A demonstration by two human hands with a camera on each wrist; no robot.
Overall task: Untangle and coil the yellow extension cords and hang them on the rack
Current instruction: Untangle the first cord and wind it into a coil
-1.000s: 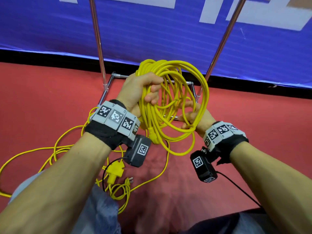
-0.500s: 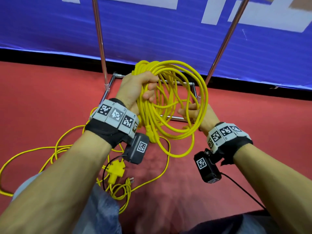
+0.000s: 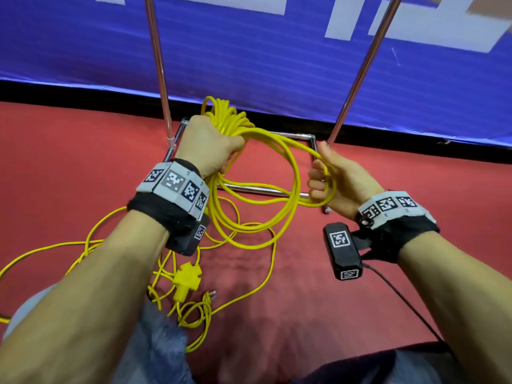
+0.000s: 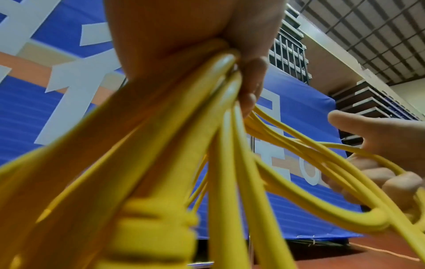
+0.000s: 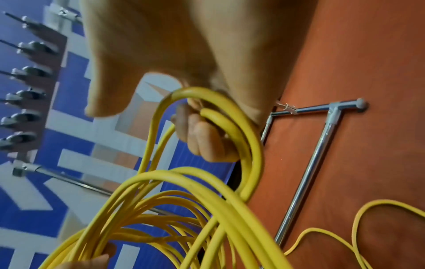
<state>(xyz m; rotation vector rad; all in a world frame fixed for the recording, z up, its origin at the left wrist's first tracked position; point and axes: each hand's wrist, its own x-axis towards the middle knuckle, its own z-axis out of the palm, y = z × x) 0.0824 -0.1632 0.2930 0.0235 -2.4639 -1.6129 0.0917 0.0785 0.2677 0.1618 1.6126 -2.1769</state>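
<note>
A coil of yellow extension cord hangs between my two hands above the red floor. My left hand grips the bunched top of the coil, fingers curled round many strands. My right hand holds the coil's right side, fingers curled round a few loops. More yellow cord trails loose on the floor at the left, with a yellow multi-socket head and a pronged plug near my knees. The chrome rack's two uprights rise behind the hands; its hook bar shows in the right wrist view.
The rack's chrome base frame lies on the red floor under the coil. A blue padded wall with white lettering stands right behind it. A black cable runs from my right wrist camera. My knees fill the bottom edge.
The hands have moved apart: my right hand pulled its loops to the right and the coil, earlier round and upright, now spreads wider and lower. My left hand shifted its grip up on the bundle.
</note>
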